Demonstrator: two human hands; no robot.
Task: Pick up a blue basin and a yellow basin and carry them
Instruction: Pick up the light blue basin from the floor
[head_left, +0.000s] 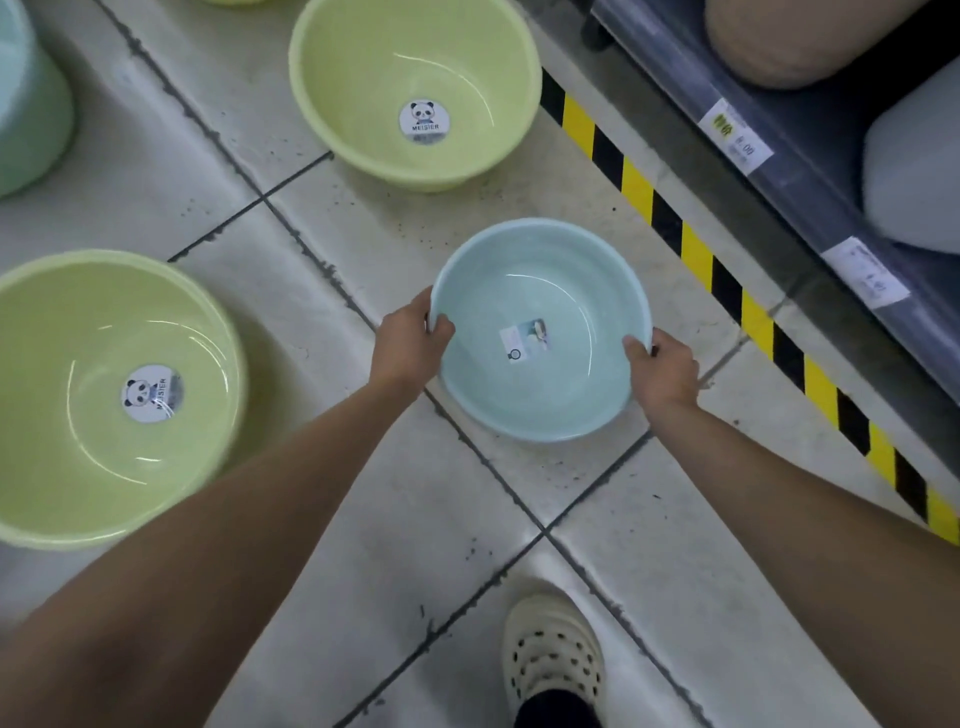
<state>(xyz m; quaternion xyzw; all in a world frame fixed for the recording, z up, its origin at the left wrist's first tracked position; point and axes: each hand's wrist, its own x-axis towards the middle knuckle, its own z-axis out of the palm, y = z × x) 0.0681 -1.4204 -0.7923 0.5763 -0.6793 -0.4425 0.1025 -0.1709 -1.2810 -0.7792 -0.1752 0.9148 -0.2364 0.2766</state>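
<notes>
The blue basin (540, 260) is a pale, glossy round plastic bowl with a rolled rim, sitting low over the tiled floor (649, 519) at the middle of the view. Whether it rests on the tiles or is just clear of them cannot be told. The left hand (410, 338) grips its left rim and the right hand (662, 369) its right rim. Each thumb hooks over the edge into the bowl, and the fingers curl underneath, out of sight. Inside lies only a small rectangular label (525, 339) stuck to the bottom, its print too blurred to read.

Beyond it on the floor stands a far yellow basin (363, 78), yellow-green and wider, with a round panda sticker (425, 122) marked MEISIER at its centre. To the left, well apart, is a near yellow basin (62, 322) of the same colour with a matching sticker, its left side cut off by the frame. A teal tub (31, 114) shows only partly at the upper left edge.

Black-and-yellow hazard tape (696, 254) runs diagonally along the foot of a grey shelf (810, 171) on the right. The shelf carries price tags (735, 136) that are illegible, and rounded beige and pale grey goods that are cropped and cannot be identified. A cream perforated clog (553, 654) stands on the tiles at the bottom.
</notes>
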